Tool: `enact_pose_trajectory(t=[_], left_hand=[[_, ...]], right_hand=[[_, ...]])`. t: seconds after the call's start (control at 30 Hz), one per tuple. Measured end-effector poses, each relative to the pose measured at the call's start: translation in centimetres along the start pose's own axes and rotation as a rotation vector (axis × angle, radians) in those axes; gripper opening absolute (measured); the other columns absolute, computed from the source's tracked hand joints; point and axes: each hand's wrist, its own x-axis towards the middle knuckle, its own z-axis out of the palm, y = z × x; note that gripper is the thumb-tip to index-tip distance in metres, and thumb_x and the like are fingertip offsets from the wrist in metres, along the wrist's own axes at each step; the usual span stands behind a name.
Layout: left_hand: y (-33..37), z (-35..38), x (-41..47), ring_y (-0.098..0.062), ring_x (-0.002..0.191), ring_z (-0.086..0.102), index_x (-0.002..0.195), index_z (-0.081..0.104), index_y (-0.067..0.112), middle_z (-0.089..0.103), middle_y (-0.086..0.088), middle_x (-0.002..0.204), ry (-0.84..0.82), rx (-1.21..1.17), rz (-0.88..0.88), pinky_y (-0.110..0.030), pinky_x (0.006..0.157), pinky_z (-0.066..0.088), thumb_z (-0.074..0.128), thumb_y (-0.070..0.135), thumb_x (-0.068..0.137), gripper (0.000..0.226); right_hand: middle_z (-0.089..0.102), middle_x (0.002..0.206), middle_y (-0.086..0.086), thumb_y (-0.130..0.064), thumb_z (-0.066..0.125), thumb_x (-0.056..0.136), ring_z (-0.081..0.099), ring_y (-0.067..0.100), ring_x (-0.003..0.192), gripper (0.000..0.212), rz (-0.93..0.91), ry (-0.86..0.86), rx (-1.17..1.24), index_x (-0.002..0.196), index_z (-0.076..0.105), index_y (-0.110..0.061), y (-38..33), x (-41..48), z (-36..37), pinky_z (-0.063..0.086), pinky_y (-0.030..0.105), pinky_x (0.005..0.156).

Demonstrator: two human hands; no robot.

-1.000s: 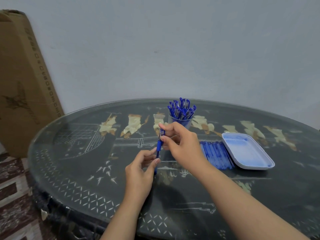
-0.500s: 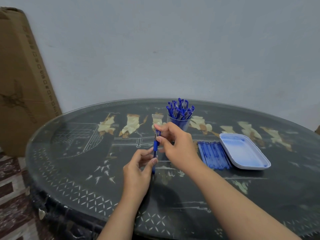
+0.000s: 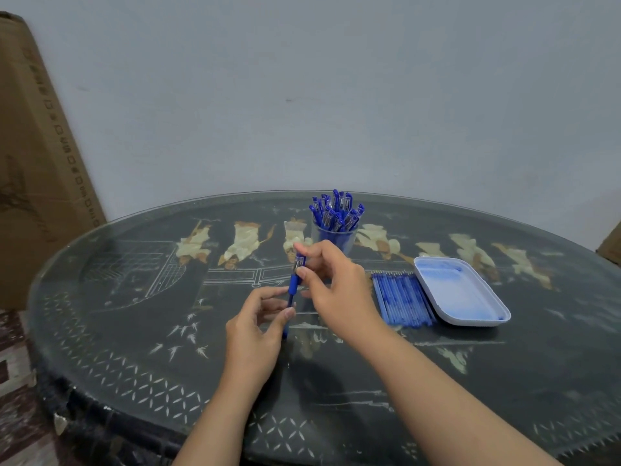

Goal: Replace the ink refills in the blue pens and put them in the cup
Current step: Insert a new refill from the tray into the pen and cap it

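Note:
I hold one blue pen (image 3: 293, 286) nearly upright above the middle of the table. My right hand (image 3: 331, 284) pinches its upper part near the cap and clip. My left hand (image 3: 257, 327) pinches its lower barrel, and the tip pokes out below my thumb. Behind my hands stands a clear cup (image 3: 334, 237) packed with several blue pens. A row of blue ink refills (image 3: 401, 299) lies flat on the table to the right of my right hand.
A pale blue-stained tray (image 3: 460, 290) lies right of the refills. The round dark table (image 3: 134, 297) has a glass top with inlaid figures. A tall cardboard box (image 3: 37, 156) leans on the wall at the left. Another box corner (image 3: 610, 243) shows at the far right.
Both hands keep their hold on the pen. The hands and pen sit slightly left and lower in view than a second ago, mostly from the camera shifting.

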Motion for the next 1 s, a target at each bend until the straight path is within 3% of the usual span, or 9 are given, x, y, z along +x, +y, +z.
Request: enact_pose_trajectory(t=[0.2, 0.37, 0.53, 0.63, 0.73, 1.0], left_hand=[[0.7, 0.0, 0.7, -0.005, 0.083, 0.068, 0.095, 0.068, 0.024, 0.073, 0.006, 0.085, -0.023, 0.001, 0.000, -0.017, 0.080, 0.052, 0.075, 0.007, 0.082, 0.022], [-0.6, -1.2, 2.0, -0.006, 0.102, 0.062, 0.101, 0.065, 0.031, 0.068, 0.017, 0.100, 0.070, 0.287, 0.031, -0.026, 0.086, 0.046, 0.068, 0.022, 0.089, 0.014], [-1.7, -1.5, 2.4, -0.018, 0.116, 0.053, 0.112, 0.059, 0.036, 0.056, 0.017, 0.111, 0.006, 0.470, -0.016, -0.036, 0.101, 0.040, 0.064, 0.025, 0.091, 0.024], [-2.0, -1.6, 2.5, -0.020, 0.118, 0.053, 0.115, 0.057, 0.040, 0.054, 0.020, 0.112, -0.029, 0.504, -0.022, -0.049, 0.104, 0.040, 0.064, 0.027, 0.091, 0.028], [-2.1, -1.7, 2.6, -0.022, 0.119, 0.051, 0.115, 0.057, 0.041, 0.053, 0.020, 0.112, -0.025, 0.511, -0.029, -0.050, 0.104, 0.039, 0.064, 0.028, 0.091, 0.028], [-2.2, -1.6, 2.5, -0.022, 0.118, 0.052, 0.113, 0.058, 0.043, 0.054, 0.020, 0.111, -0.011, 0.491, -0.029, -0.051, 0.102, 0.040, 0.067, 0.027, 0.089, 0.030]], right_hand=[[0.066, 0.082, 0.000, -0.002, 0.065, 0.091, 0.067, 0.018, 0.082, 0.031, 0.011, 0.039, 0.018, 0.110, 0.064, -0.026, -1.0, 1.1, -1.9, 0.059, 0.041, 0.078], [0.069, 0.086, 0.007, -0.005, 0.064, 0.091, 0.070, 0.023, 0.081, 0.034, -0.083, 0.340, 0.026, 0.101, 0.059, -0.037, -4.2, 4.9, -7.4, 0.059, 0.044, 0.077], [0.062, 0.082, -0.004, -0.004, 0.057, 0.093, 0.070, 0.017, 0.079, 0.027, -0.194, 0.537, -0.080, 0.112, 0.054, -0.024, -5.2, 9.2, -10.6, 0.058, 0.041, 0.079], [0.061, 0.088, -0.001, -0.005, 0.056, 0.094, 0.068, 0.018, 0.080, 0.026, -0.173, 0.538, -0.166, 0.117, 0.054, -0.017, -4.1, 10.6, -10.2, 0.056, 0.039, 0.079], [0.061, 0.092, 0.001, -0.005, 0.057, 0.094, 0.065, 0.018, 0.082, 0.025, -0.126, 0.465, -0.264, 0.117, 0.055, -0.016, -2.5, 11.1, -9.4, 0.055, 0.038, 0.080], [0.056, 0.075, -0.013, -0.015, 0.059, 0.096, 0.060, 0.012, 0.076, 0.016, -0.052, 0.249, -0.458, 0.112, 0.062, -0.018, 0.2, 11.7, -7.9, 0.055, 0.038, 0.080]])
